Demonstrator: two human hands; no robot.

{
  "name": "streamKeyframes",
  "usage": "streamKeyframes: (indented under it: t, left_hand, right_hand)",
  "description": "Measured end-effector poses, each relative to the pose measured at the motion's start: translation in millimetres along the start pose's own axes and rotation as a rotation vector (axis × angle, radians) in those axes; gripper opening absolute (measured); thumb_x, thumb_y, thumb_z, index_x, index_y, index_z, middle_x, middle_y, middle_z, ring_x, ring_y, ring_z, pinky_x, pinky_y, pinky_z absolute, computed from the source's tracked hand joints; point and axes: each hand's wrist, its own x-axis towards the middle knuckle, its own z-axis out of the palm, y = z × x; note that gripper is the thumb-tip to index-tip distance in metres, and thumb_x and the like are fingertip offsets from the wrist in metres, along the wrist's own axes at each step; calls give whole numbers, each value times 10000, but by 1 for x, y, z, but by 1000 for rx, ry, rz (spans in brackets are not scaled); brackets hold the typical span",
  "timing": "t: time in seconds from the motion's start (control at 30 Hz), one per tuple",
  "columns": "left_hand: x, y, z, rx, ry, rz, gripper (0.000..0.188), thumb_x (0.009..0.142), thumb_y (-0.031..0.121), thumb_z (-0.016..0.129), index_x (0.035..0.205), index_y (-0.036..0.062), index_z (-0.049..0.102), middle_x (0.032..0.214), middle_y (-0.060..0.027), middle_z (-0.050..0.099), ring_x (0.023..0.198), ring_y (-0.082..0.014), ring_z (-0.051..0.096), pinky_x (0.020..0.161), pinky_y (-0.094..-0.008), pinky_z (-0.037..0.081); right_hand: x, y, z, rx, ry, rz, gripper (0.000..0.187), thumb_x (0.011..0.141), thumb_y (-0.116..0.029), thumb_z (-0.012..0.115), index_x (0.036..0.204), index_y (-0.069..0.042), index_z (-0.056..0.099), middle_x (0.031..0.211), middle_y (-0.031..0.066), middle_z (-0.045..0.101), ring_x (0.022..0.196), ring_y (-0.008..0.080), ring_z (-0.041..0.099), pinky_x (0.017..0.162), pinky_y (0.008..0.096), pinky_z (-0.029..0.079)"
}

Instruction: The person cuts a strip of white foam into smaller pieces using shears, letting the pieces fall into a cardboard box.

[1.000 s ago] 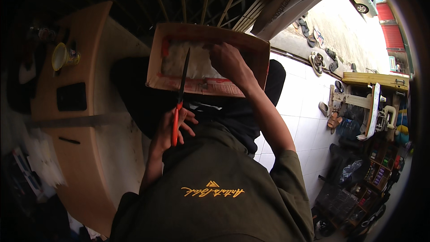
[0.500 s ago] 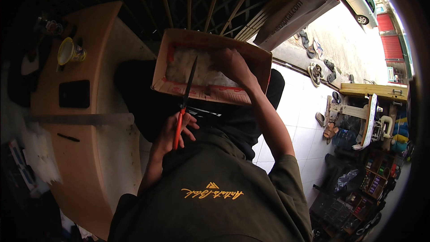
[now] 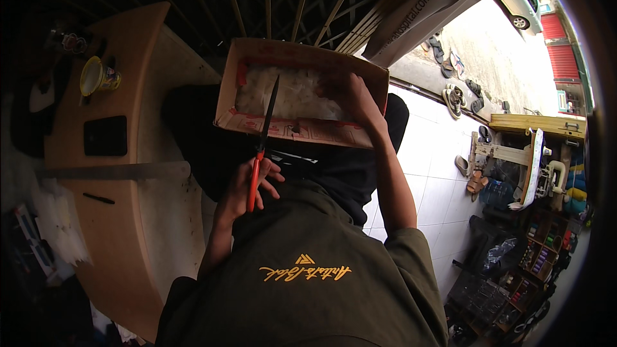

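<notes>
In my left hand is a pair of scissors with red handles. Its fingers are partly spread around the handles, and the dark blades point away from me over the near wall of an open cardboard box. White, soft-looking pieces cover the bottom of the box; their kind is unclear. My right hand reaches into the right half of the box, low over these pieces. Its fingers look curled downward, but shadow hides their tips and anything between them. The box rests on my lap.
On my left stands a wooden table with a yellow cup, a flat black device, a pen and a long ruler-like strip. A folding metal gate stands beyond the box. Shoes and a sewing machine are at right.
My right hand has shifted slightly to the right inside the box, uncovering more of the white pieces. The scissors stay in my left hand, almost unmoved.
</notes>
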Motion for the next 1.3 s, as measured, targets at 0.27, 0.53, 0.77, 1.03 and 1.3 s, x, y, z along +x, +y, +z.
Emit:
streamKeyframes:
  t: [0.27, 0.53, 0.77, 1.03, 1.3]
  left_hand:
    - [-2, 9, 1, -8, -24, -35, 832, 896, 672, 506, 1174, -112, 519, 967, -220, 646, 664, -206, 701, 424, -252, 553]
    - [-1, 9, 2, 8, -25, -34, 842, 897, 683, 491, 1176, -111, 518, 974, -218, 644, 670, -204, 702, 429, -254, 554]
    - [-1, 7, 4, 35, -14, 9, 815, 940, 652, 427, 1178, -120, 530, 986, -232, 652, 674, -220, 705, 416, -240, 548]
    - [-1, 7, 4, 62, -18, 11, 811, 939, 656, 425, 1165, -114, 540, 983, -230, 653, 675, -225, 706, 421, -242, 548]
    - [0, 1, 0, 36, -50, -13, 859, 897, 705, 455, 1185, -102, 512, 992, -218, 641, 687, -230, 705, 439, -268, 555]
  right_hand:
    - [-9, 6, 8, -234, -203, -72, 172, 817, -63, 656, 965, -24, 735, 925, 196, 705, 847, 332, 699, 755, 388, 542]
    - [2, 37, 17, -671, 151, -149, 167, 806, -32, 543, 919, -4, 662, 832, 194, 672, 809, 379, 676, 708, 470, 546]
    - [29, 94, 40, -737, 3, -141, 212, 851, -170, 549, 951, -60, 700, 914, 177, 691, 853, 340, 680, 732, 435, 553]
    - [27, 92, 34, -657, -38, -131, 244, 844, -215, 579, 994, -72, 706, 909, 169, 696, 839, 329, 683, 736, 435, 553]
    - [15, 89, 37, -476, -195, 13, 441, 833, -193, 572, 1258, -79, 592, 1137, 214, 658, 1061, 351, 640, 909, 433, 508]
